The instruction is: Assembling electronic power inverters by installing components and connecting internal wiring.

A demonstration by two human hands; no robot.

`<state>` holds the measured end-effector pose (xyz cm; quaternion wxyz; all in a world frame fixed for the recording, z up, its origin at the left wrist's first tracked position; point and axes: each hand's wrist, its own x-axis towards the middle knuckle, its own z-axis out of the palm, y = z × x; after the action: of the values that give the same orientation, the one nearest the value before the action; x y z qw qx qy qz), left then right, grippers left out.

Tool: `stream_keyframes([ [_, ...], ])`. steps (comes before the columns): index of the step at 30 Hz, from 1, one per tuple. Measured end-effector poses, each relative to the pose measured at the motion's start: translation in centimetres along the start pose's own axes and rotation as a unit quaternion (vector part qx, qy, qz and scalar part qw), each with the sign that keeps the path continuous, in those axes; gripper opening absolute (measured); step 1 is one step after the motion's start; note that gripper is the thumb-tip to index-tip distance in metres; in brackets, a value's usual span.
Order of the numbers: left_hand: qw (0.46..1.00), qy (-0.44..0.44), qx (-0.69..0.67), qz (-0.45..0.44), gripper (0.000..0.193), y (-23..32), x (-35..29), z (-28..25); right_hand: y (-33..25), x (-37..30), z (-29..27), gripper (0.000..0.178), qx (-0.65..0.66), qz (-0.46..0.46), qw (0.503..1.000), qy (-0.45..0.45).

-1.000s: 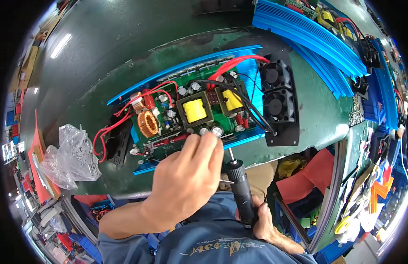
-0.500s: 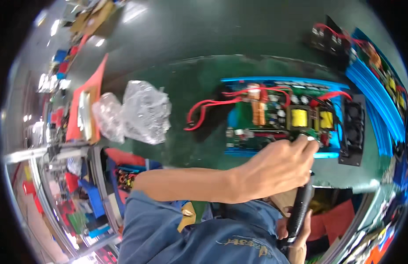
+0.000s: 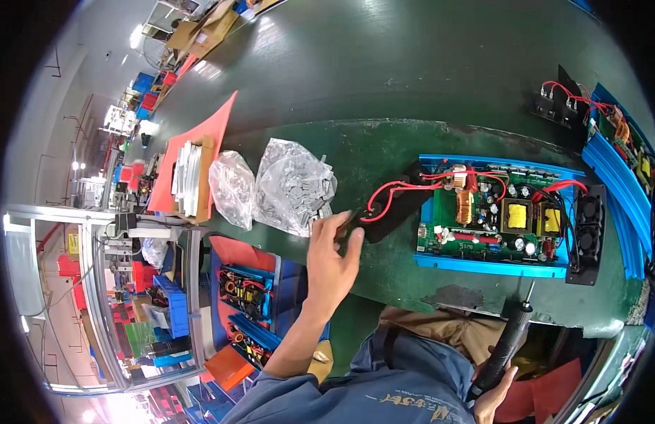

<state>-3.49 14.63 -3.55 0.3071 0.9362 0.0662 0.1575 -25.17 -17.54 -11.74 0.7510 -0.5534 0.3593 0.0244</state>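
My left hand point(image 3: 332, 260) is over the bench with thumb and fingers apart, beside the near end of a black panel point(image 3: 397, 218). A dark part shows in the gap between thumb and fingers; I see no grip on it. Red wires point(image 3: 390, 191) run from that panel to a circuit board point(image 3: 447, 237) in a blue metal housing point(image 3: 490, 266). Low at the right, my right hand point(image 3: 498, 396) is wrapped round a black electric screwdriver point(image 3: 503, 350), its bit pointing up toward the housing. Just left of my left hand lies a clear bag point(image 3: 292, 187) of small grey metal pieces.
A second clear bag point(image 3: 232, 189) and a carton point(image 3: 200, 180) of pale strips are at the left. A black fan panel point(image 3: 589, 233) adjoins the housing's right end. Another blue housing point(image 3: 614, 187) stands at the far right. Lower left, a bin point(image 3: 246, 258) holds similar units.
My left hand has left the board and swung left to the black panel, its fingers now spread. The view has shifted, and the screwdriver stays in my right hand.
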Motion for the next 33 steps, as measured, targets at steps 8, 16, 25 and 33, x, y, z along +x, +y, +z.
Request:
stream_keyframes([
  [8, 0.983, -0.105, 0.0, 0.149, 0.021, -1.5, 9.0, -1.5, -2.0, -0.6, 1.6, 0.078, -0.044, -0.02, 0.998, -0.036],
  [16, 0.99, -0.019, 0.077, 0.114, 0.025, -4.2, 11.5, -1.3, -1.8, -1.3, 1.4, 0.078, -0.078, -0.032, 0.996, -0.041],
  [25, 0.978, -0.168, 0.112, 0.054, 0.029, -12.1, 15.2, -4.0, -3.7, -1.3, 2.5, 0.07, -0.227, -0.035, 0.966, -0.122],
  [33, 0.965, -0.227, 0.101, 0.088, 0.03, -13.2, 19.1, -4.3, -6.5, -1.1, 3.4, 0.042, -0.217, -0.007, 0.961, -0.17],
])
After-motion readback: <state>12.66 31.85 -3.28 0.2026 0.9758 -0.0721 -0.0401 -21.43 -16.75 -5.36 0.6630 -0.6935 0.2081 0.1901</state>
